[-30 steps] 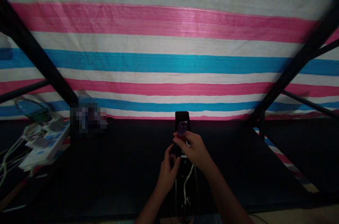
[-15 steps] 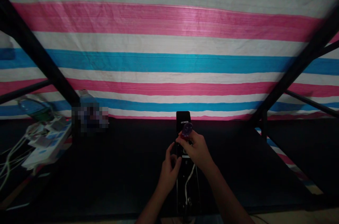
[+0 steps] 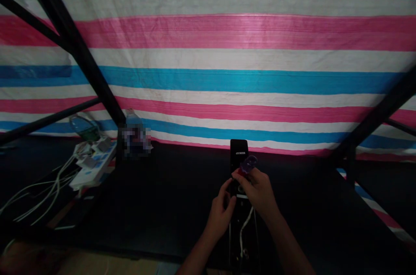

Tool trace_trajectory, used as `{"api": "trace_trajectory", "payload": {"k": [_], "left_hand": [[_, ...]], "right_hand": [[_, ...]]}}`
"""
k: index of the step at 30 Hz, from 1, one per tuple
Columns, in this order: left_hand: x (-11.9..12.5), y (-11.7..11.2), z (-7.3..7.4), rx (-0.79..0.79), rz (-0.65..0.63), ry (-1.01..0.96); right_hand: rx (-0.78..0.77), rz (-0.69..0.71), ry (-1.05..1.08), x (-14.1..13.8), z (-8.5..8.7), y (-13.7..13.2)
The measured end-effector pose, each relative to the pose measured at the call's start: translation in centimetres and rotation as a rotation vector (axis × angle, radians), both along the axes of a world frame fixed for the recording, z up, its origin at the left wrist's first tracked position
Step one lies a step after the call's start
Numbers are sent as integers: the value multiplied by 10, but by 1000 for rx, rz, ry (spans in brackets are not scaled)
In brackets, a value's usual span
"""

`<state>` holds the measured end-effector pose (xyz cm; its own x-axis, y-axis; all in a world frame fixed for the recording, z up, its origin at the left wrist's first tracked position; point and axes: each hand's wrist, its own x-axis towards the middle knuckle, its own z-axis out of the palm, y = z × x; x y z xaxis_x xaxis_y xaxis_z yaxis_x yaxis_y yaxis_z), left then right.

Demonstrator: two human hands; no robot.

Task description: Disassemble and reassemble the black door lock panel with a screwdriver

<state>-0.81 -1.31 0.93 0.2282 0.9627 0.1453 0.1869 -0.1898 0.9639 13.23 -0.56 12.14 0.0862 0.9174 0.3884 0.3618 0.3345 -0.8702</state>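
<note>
A narrow black device [image 3: 238,153] stands upright on the dark table [image 3: 169,205], a white cable [image 3: 244,229] hanging down its lower part. My right hand [image 3: 256,190] is closed in a pinch on a small translucent purple object with a red base [image 3: 247,165], held against the device's right side. My left hand [image 3: 221,216] curls round the device's left edge lower down, thumb and fingers closed on it.
A pink, white and blue striped tarp [image 3: 227,58] hangs behind the table. Black metal frame bars [image 3: 74,45] cross at left and right. At the left lie a white power strip [image 3: 92,166] with plugs and white cables, and a plastic bottle [image 3: 134,123].
The camera view has swung left, so the hands and device sit further right in the picture. The purple object has shifted slightly right of the device's face. Both hands keep their hold.
</note>
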Motion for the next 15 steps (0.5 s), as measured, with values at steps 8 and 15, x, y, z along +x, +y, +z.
{"api": "trace_trajectory", "payload": {"k": [8, 15], "left_hand": [[0, 0, 3, -10, -9, -13], [-1, -1, 2, -8, -25, -25]], "right_hand": [[68, 115, -81, 0, 13, -5], [115, 69, -43, -3, 2, -2]]}}
